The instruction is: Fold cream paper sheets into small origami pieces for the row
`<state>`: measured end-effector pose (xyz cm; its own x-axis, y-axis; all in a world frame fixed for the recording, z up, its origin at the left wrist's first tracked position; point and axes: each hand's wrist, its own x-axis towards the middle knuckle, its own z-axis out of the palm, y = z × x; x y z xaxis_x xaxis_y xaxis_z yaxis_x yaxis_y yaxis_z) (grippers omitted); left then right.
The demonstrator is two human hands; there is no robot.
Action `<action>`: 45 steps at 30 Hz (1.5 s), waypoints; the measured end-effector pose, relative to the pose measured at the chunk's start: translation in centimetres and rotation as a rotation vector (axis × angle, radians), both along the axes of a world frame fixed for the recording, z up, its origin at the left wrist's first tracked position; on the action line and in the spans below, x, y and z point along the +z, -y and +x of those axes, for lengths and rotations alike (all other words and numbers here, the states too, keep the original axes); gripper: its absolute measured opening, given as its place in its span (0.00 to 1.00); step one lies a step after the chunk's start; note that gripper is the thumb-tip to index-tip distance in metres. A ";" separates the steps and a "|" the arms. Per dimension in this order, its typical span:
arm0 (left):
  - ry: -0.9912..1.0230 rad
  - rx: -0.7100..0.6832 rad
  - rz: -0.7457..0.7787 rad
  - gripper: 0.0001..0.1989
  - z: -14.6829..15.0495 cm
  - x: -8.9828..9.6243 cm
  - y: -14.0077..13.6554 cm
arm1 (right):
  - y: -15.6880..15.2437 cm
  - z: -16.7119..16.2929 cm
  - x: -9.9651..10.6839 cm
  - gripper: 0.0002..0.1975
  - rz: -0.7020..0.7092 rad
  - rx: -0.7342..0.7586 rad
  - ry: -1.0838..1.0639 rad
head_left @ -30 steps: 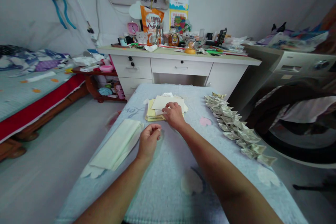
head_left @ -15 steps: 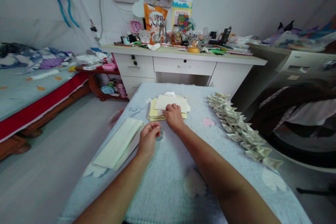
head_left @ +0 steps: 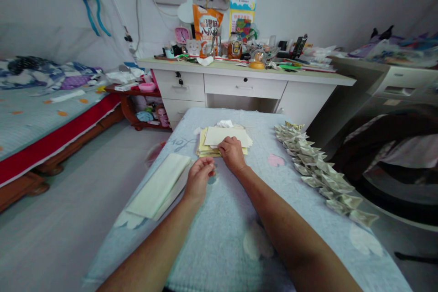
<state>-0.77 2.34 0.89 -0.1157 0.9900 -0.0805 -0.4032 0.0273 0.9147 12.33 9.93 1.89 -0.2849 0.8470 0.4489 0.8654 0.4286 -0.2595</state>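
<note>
My right hand (head_left: 233,153) reaches to the near edge of a pale cream sheet of paper (head_left: 219,136), its curled fingers closed on that edge. Beneath lies a stack of yellow paper (head_left: 202,149). My left hand (head_left: 201,174) hovers over the cloth to the left, fingers drawn together with nothing visible in them. Beside it, at its left, rests a folded pile of whitish-green paper (head_left: 159,187). Along the right side of the table runs a row of folded paper pieces (head_left: 316,166), pointed and nested together.
A light blue patterned cloth (head_left: 226,228) covers the table. Crumpled white tissue (head_left: 225,123) sits behind the stack. A white desk (head_left: 244,86) with jars and clutter stands beyond. A bed (head_left: 51,114) is at the left, a front-loading washing machine (head_left: 400,96) at the right.
The whole view has shifted slightly, so things appear a little further right. Both hands keep nearly the same places, the right still at the edge of the top sheet.
</note>
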 end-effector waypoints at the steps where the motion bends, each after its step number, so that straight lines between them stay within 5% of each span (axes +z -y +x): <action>1: 0.003 -0.007 -0.002 0.13 0.0 0.1 -0.1 | 0.0 0.0 0.0 0.07 -0.008 -0.002 -0.013; 18: -0.054 -0.099 0.063 0.29 0.2 -0.7 -1.1 | 1.8 0.9 1.6 0.11 -0.096 0.273 -0.107; 29: -0.198 -0.090 -0.008 0.27 0.1 -0.4 -0.9 | 0.6 1.4 0.1 0.09 -0.086 0.056 -0.147; 39: -0.251 -0.061 0.025 0.27 0.1 -0.3 -0.6 | 0.4 1.5 0.1 0.15 -0.076 0.045 -0.206; 45: -0.327 -0.005 0.113 0.22 -0.3 -0.5 -0.2 | 0.0 1.6 -0.4 0.07 -0.077 0.032 -0.113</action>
<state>-1.11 2.56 0.44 -0.1124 0.9912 0.0698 -0.0883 -0.0799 0.9929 13.93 9.92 1.53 -0.2636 0.8714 0.4138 0.8153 0.4305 -0.3873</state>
